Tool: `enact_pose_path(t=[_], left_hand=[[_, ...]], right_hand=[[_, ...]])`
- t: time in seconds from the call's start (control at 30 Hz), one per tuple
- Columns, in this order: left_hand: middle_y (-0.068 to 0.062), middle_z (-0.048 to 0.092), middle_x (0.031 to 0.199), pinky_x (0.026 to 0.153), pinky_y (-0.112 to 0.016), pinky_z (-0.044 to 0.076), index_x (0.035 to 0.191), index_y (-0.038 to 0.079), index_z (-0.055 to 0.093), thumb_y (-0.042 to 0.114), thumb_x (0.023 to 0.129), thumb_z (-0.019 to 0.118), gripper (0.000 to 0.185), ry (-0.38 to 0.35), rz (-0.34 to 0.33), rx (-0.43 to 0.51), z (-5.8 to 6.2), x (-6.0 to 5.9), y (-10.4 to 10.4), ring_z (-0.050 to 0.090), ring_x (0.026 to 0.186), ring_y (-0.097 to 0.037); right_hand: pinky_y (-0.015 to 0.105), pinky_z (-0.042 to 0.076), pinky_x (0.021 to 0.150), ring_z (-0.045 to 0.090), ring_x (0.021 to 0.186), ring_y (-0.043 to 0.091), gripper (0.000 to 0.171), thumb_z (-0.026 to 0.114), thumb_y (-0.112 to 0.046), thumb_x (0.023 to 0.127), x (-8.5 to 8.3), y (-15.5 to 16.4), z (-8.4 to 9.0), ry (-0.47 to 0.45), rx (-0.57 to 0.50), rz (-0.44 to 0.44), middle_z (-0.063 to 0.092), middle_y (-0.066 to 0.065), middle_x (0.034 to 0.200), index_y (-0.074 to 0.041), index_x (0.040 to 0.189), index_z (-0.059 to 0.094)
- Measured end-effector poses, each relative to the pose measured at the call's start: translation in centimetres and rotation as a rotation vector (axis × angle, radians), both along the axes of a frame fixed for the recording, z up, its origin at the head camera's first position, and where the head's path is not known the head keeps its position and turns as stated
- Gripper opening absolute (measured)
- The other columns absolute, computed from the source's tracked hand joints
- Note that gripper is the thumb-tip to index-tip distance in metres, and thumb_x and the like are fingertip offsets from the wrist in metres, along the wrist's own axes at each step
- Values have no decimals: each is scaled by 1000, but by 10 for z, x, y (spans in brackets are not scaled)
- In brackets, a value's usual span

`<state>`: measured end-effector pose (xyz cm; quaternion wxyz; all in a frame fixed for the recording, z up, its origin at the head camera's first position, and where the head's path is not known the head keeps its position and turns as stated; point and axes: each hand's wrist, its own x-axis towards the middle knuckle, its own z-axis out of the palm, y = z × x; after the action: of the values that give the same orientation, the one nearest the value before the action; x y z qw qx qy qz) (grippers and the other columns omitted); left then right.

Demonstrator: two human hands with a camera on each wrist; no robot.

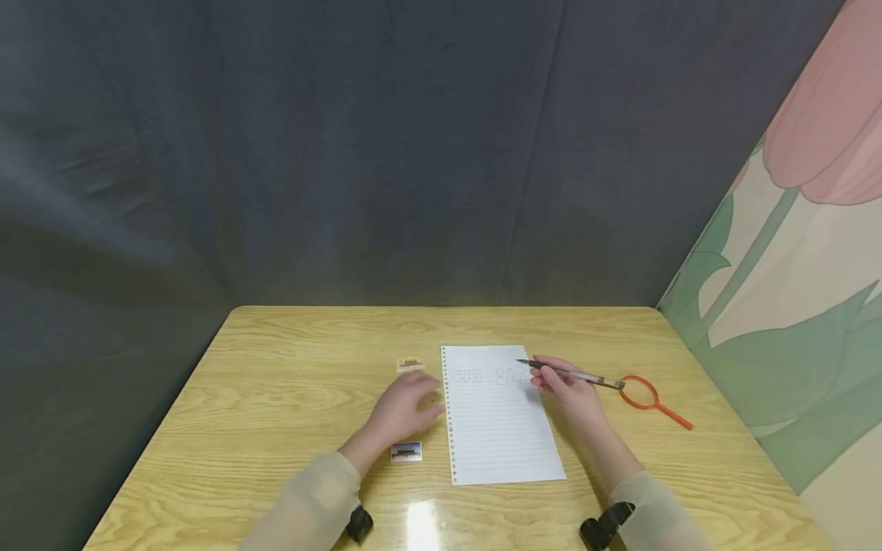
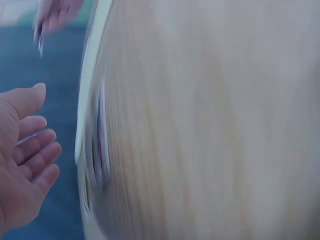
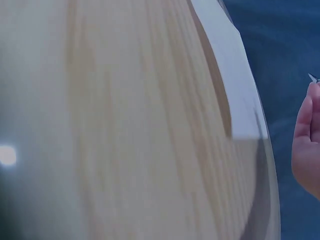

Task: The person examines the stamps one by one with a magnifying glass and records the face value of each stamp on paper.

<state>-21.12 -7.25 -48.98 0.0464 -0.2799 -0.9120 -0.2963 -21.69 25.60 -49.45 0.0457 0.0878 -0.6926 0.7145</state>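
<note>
A lined loose-leaf sheet [image 1: 503, 436] with punched holes down its left side lies on the table. Faint handwriting near its top reads roughly "150" and "80", each with a further character. Over the sheet's upper right edge, my right hand [image 1: 566, 389] holds a pen [image 1: 598, 379], its dark tip pointing left. My left hand [image 1: 408, 405] is beside the sheet's left edge with relaxed fingers and nothing in them. Behind it lies a small yellowish stamp-like picture [image 1: 410, 363]; nearer the front is a bluish one [image 1: 406, 451]. Both wrist views are partly blurred.
An orange-framed magnifying glass [image 1: 675, 416] lies on the table to the right of my right hand. The wooden table [image 1: 296, 383] ends at a dark curtain [image 1: 386, 168] behind. A wall with a painted tulip [image 1: 820, 145] borders the right side.
</note>
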Motion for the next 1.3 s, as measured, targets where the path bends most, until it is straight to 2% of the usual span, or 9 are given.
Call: enact_pose_path(t=[0.2,0.3,0.43,0.53,0.7,0.87,1.0,1.17,1.3], left_hand=[[-10,55,142,109,-38,41,135,5,60,32,91,72,53,29,-115,-144,6,27,29,52,130,-25],[-11,53,144,110,-36,39,135,5,60,34,90,73,55,35,-155,-192,4,35,36,50,132,-25],[-12,53,144,110,-34,39,135,5,61,35,88,75,58,35,-197,-235,0,41,38,49,133,-25],[-11,53,144,110,-33,39,134,5,62,36,86,77,59,31,-210,-273,-2,44,38,48,134,-25],[-10,54,143,109,-32,40,131,8,64,37,86,77,55,29,-215,-320,-6,45,39,48,134,-24],[-11,55,141,110,-32,39,129,9,67,37,86,76,52,46,-225,-325,-6,44,38,48,133,-24],[-12,55,141,109,-32,39,128,9,67,36,87,76,50,61,-236,-319,-8,44,37,49,133,-25],[-12,56,141,109,-32,39,127,9,67,36,87,75,48,77,-242,-314,-10,44,36,49,133,-25],[-13,56,140,109,-32,40,126,8,67,35,87,76,49,91,-250,-296,-10,44,35,50,132,-26]], right_hand=[[26,58,75,70,81,12,33,71,-5,91,-7,-26,-1,-66,76,-22,73,12,94,14,118,63],[26,58,76,71,82,12,31,73,-7,90,-7,-36,-3,-89,152,-24,73,8,95,8,116,67],[27,58,81,71,87,13,30,71,-6,91,-4,-48,0,-103,178,22,70,18,105,9,116,66],[28,57,85,71,90,16,27,70,-5,92,-4,-55,-1,-113,176,47,69,21,107,9,115,66],[26,55,84,69,91,17,23,77,-12,87,-6,-65,-5,-94,299,24,72,9,100,-2,107,70],[25,54,82,67,90,16,22,80,-16,84,-7,-75,-8,-72,372,13,72,4,100,-7,103,73],[24,55,78,67,86,14,18,79,-11,85,-10,-83,-12,-85,358,1,72,4,97,-6,101,73],[23,58,70,67,76,12,13,75,-1,86,-15,-91,-18,-74,291,-4,71,10,88,2,97,70],[21,56,63,66,68,11,9,75,0,85,-15,-94,-20,-48,324,-18,71,8,81,0,93,70]])
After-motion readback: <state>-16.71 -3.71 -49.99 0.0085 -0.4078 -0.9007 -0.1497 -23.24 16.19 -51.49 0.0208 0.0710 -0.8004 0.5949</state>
